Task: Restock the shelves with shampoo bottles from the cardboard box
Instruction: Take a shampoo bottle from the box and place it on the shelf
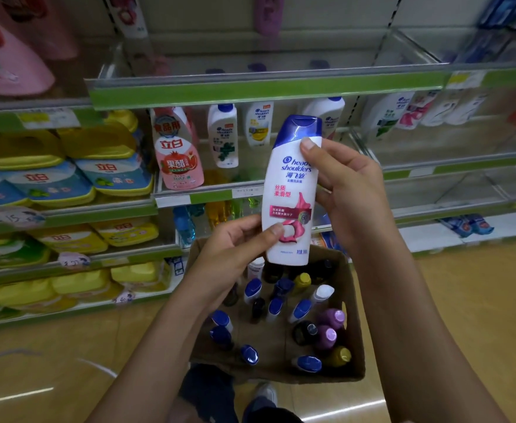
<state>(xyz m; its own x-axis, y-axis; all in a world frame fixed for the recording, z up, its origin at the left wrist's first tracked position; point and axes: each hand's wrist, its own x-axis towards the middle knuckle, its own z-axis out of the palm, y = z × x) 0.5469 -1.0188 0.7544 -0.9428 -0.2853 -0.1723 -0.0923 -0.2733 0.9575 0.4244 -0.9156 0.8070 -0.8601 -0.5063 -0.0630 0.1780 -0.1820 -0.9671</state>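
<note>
Gripping white shampoo bottle (290, 190) upright, left hand (235, 248) low, right hand (345, 190) high, above cardboard box (354, 315)

The left hand (238, 242) and right hand (346, 190) are covering parts of the shampoo bottle (292, 190) label, and the bottle is hiding the far corner of the cardboard box (356, 331). At upper left and upper right, shelf goods are blurring and running past the frame edges. Small price tags (49, 117) are staying unreadable.
</note>
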